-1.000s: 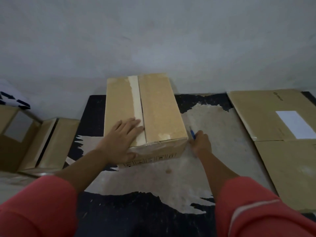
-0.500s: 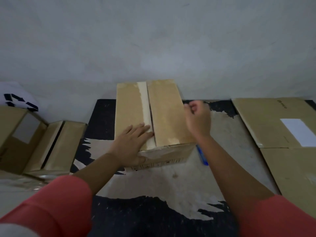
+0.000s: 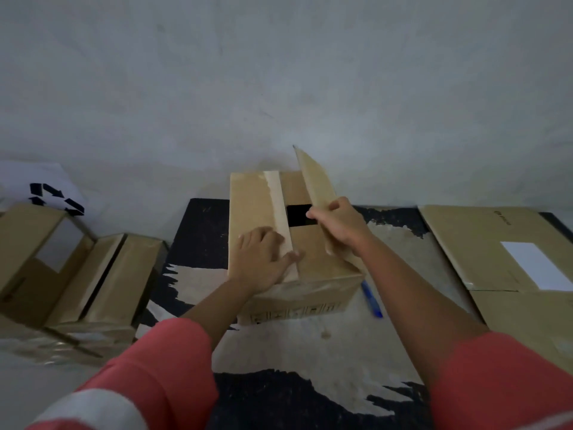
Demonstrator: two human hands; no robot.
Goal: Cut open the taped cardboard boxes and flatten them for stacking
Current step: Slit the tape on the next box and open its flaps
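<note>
Head view, only view available.

Box (image 3: 297, 302) sits at centre frame on the dark mat (image 3: 198, 231), long axis running away toward the wall.

Left hand (image 3: 263, 262): laid flat on the left flap (image 3: 248, 206), fingers extended and reaching onto the tape strip (image 3: 277, 200) along that flap's inner edge. It grasps nothing. Judged purpose: hold that side down and keep the box from sliding or tipping while the other side is lifted.

Right hand (image 3: 338, 221): fingers curled round the free edge of the right flap (image 3: 313, 178), a firm grip. The flap stands steeply raised, with its far corner up against the wall area at upper centre. A dark opening shows beneath it, so the centre seam is parted. Judged step: opening the top before flattening.

A blue tool (image 3: 371, 299) lies on the mat just beside the box's near right corner, in neither hand. It is probably the cutter, though too blurred to show a blade.

Surroundings:
- Right of frame: flattened cardboard (image 3: 465, 243) with a white label (image 3: 536, 265), the likely stack.
- Left of frame: further boxes (image 3: 102, 274), partly opened, not flattened.
- Upper left: white sheet with black arrows (image 3: 55, 197).

Obstructions: the wall is close behind the box. The tool lies where the right flap could fold down.
</note>
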